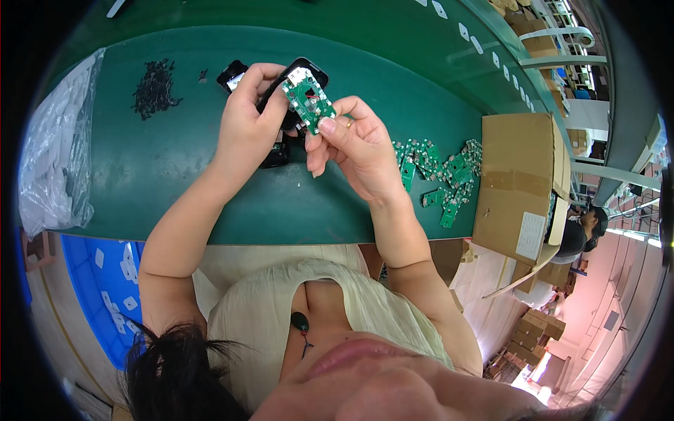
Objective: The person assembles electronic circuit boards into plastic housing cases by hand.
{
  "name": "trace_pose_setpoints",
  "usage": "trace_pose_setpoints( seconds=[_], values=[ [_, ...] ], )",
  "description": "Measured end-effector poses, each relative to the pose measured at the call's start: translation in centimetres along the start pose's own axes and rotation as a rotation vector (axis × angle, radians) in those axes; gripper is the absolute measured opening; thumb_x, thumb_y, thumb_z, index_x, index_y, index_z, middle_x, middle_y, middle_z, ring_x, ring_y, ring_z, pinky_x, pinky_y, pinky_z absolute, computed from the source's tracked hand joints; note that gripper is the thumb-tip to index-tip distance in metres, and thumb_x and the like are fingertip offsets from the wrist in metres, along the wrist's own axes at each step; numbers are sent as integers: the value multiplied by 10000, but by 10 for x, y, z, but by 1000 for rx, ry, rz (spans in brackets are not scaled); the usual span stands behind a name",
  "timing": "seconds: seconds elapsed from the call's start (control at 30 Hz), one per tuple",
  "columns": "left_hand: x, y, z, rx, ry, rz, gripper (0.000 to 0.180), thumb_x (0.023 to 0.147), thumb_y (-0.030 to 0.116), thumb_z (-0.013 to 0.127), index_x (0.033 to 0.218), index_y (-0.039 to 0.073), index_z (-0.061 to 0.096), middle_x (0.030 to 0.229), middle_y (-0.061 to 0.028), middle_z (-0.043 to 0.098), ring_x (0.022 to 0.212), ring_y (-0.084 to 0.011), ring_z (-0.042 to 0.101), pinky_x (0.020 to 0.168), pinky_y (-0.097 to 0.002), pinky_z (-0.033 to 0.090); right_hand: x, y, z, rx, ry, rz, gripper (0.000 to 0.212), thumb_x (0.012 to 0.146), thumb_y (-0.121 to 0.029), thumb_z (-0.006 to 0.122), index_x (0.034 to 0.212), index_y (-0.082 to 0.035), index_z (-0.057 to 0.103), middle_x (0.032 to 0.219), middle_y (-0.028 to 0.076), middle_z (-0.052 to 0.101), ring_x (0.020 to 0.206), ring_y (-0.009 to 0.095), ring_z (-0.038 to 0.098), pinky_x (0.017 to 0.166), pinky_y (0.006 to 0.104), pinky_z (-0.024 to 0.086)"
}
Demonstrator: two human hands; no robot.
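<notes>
Green bench [140, 182], edges bowed by lens; pale floor [74, 316] at left, yellowish line [55, 302] along it; pinkish wall [590, 288] far right; strip lights [625, 234] lit; bright glare [540, 368] low right; pale curved rails [562, 62] upper right.

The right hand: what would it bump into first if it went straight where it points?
Past the green circuit board it pinches, the right hand would probably bump the black case in the left hand first, though depth is hard to judge here.
</notes>
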State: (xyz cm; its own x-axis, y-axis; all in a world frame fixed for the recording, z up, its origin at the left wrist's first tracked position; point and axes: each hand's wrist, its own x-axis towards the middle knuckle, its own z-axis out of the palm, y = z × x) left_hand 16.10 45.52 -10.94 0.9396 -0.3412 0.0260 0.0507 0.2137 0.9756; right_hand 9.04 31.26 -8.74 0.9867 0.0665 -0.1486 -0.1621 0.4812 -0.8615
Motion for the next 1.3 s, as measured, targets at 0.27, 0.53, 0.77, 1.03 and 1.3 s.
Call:
trace_pose_setpoints(
  seconds=[0.27, 0.53, 0.77, 1.03, 1.3],
  values=[
    [-2, 1, 5, -1, -31, 102, 219, 874, 74, 530, 1066, -28, 503, 978, -90, 590, 889, -112, 562, 774, -239, 463, 6, 2, -10, -27, 122, -89, 121, 884, -81, 539, 928, -31, 437, 768, 143, 626, 604, 203, 628, 536, 287, 522],
    [-5, 1, 4, 25, -50, 166, 282, 870, 58, 527, 1132, -32, 475, 1079, -113, 556, 949, -134, 559, 809, -254, 479, 5, 1, -11, -10, 62, -64, 121, 883, -83, 540, 926, -30, 439, 771, 135, 627, 599, 196, 625, 529, 286, 521],
    [-5, 4, 5, -63, -84, 107, 301, 871, 58, 522, 1149, -44, 467, 1082, -110, 556, 959, -128, 558, 814, -249, 476, 6, 2, -6, -50, 109, -64, 128, 881, -79, 541, 935, -34, 434, 734, 122, 620, 587, 192, 620, 518, 284, 517],
    [-9, 4, 5, -136, -188, 47, 346, 876, 79, 532, 1194, -35, 456, 1058, -93, 558, 912, -97, 563, 762, -235, 493, 6, 5, -9, -86, 136, -80, 159, 873, -75, 556, 949, -38, 421, 704, 119, 612, 519, 171, 594, 447, 261, 481],
    [-8, 9, 4, -75, -123, -110, 324, 869, 123, 572, 1154, -13, 501, 987, -49, 575, 815, -67, 543, 654, -209, 476, 3, 11, -6, -350, 263, -407, 218, 830, -22, 609, 987, -2, 459, 777, 69, 562, 612, 106, 566, 515, 215, 472]
  ],
)
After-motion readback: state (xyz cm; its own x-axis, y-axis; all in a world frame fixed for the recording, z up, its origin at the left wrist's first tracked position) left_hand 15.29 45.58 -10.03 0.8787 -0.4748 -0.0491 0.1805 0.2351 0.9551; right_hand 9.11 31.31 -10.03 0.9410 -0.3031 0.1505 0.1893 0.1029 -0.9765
